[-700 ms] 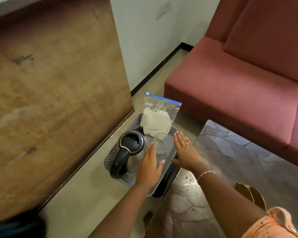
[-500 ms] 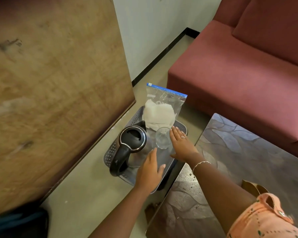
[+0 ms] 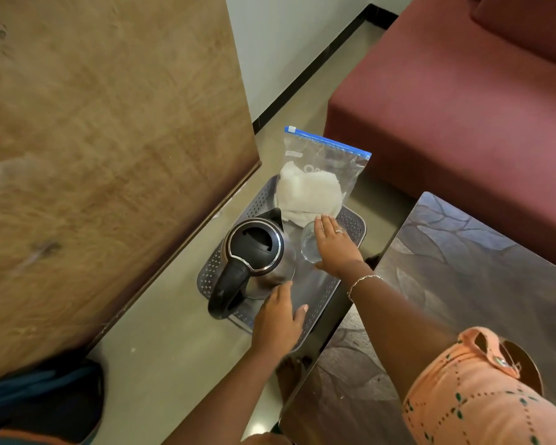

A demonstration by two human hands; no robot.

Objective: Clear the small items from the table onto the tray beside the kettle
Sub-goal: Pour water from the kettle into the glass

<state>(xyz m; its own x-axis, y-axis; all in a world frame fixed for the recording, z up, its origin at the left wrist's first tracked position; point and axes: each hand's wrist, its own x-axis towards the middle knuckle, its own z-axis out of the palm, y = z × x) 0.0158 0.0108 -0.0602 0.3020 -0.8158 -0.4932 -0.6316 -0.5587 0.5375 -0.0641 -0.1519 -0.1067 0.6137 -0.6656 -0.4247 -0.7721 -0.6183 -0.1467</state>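
A grey perforated tray [image 3: 355, 227] lies on the floor between the wooden panel and the table. On it stand a steel kettle with a black lid and handle [image 3: 254, 250] and a clear drinking glass [image 3: 308, 245]. A clear zip bag with a blue seal and a white cloth inside [image 3: 315, 184] leans at the tray's far end. My right hand [image 3: 336, 250] lies flat with its fingers stretched out against the right side of the glass, not wrapped round it. My left hand [image 3: 280, 321] rests open over the tray's near end, just in front of the kettle's base.
A dark marble-patterned low table [image 3: 469, 284] stands right of the tray, with a round gold object [image 3: 525, 364] half hidden by my sleeve. A red sofa [image 3: 463, 101] fills the far right. A wooden panel [image 3: 109, 155] stands left; a dark bag [image 3: 39, 396] lies at bottom left.
My right hand has slid closer along the right side of the glass. My left hand has stayed over the tray's near end. The view has shifted closer.
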